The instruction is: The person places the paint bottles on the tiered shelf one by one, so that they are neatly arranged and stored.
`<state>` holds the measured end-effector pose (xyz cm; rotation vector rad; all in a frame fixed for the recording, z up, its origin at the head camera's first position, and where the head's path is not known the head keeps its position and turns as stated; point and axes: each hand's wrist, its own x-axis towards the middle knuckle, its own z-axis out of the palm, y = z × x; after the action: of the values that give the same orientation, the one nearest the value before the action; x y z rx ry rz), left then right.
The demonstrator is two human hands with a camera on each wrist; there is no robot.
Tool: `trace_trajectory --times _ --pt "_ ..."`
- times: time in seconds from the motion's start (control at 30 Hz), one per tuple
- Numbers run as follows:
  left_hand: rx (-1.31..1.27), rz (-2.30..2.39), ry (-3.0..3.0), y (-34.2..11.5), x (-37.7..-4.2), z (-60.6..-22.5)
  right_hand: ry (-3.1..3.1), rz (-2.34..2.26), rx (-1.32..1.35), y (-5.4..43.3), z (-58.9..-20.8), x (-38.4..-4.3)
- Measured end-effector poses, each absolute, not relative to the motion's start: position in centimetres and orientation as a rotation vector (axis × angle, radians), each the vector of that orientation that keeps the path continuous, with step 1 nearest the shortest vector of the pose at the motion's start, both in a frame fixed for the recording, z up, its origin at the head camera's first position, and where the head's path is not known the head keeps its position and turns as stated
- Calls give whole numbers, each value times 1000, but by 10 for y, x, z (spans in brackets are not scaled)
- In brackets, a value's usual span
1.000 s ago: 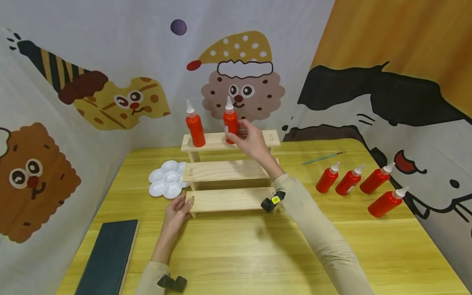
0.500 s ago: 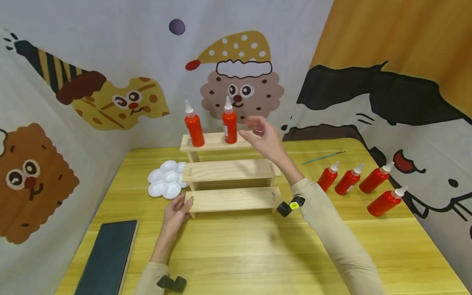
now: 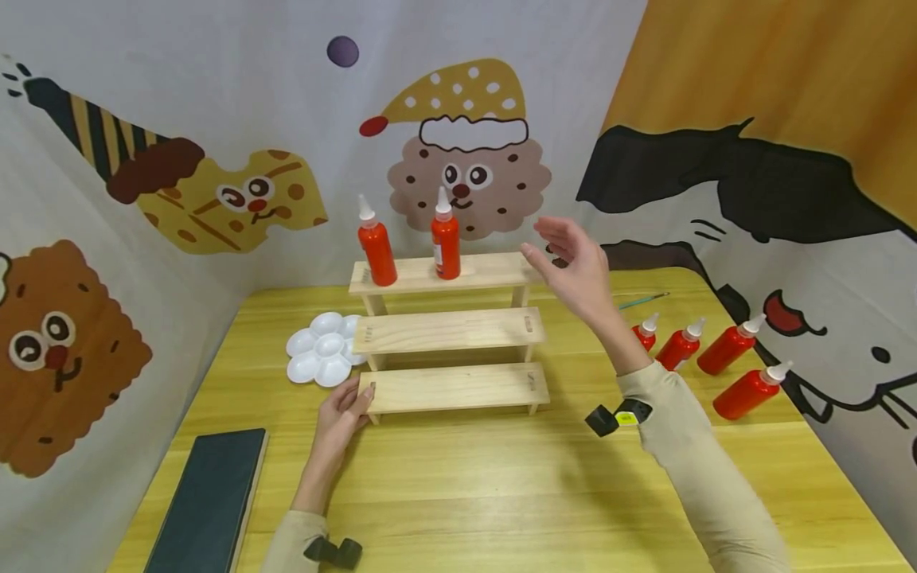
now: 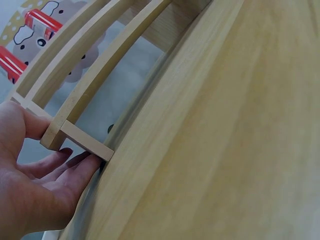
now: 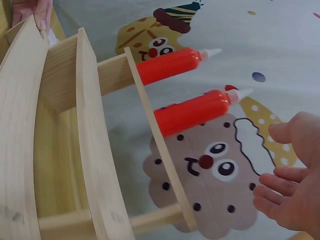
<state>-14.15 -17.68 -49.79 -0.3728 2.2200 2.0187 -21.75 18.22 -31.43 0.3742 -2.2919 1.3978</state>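
A three-tier wooden stand [image 3: 451, 330] is on the table, with two red squeeze bottles on its top tier. One bottle [image 3: 378, 253] stands at the left end, the other bottle [image 3: 446, 245] near the middle; both are upright with white nozzle caps. My left hand [image 3: 342, 418] grips the left end of the lowest tier; the left wrist view shows thumb above and fingers [image 4: 65, 170] around the end piece. My right hand [image 3: 573, 267] is in the air right of the top tier, fingers apart and holding nothing, as the right wrist view of the hand [image 5: 295, 185] confirms.
Several more red bottles [image 3: 747, 393] stand at the right, partly behind my right forearm. A thin brush [image 3: 645, 301] lies behind them. Left of the stand is a white flower-shaped palette [image 3: 329, 346]; a dark book [image 3: 208, 501] lies at the left front. Patterned cloth hangs behind.
My right hand has let go of the middle bottle on the top tier and moved away to the right. The bottle stays upright there. My left hand keeps its place on the stand.
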Motion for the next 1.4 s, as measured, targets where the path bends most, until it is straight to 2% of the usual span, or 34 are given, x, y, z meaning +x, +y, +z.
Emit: trace_trajectory --times 0.23,0.6,1.4 --pt "-380 2021 2226 -178 -141 -497 -2256 1364 293 208 -309 -199" --pt "-381 2030 2215 -178 -141 -496 -2322 1324 15 252 -309 -169" --pt "-408 2022 2247 -175 -142 -496 -2340 1271 -546 331 -338 -120"
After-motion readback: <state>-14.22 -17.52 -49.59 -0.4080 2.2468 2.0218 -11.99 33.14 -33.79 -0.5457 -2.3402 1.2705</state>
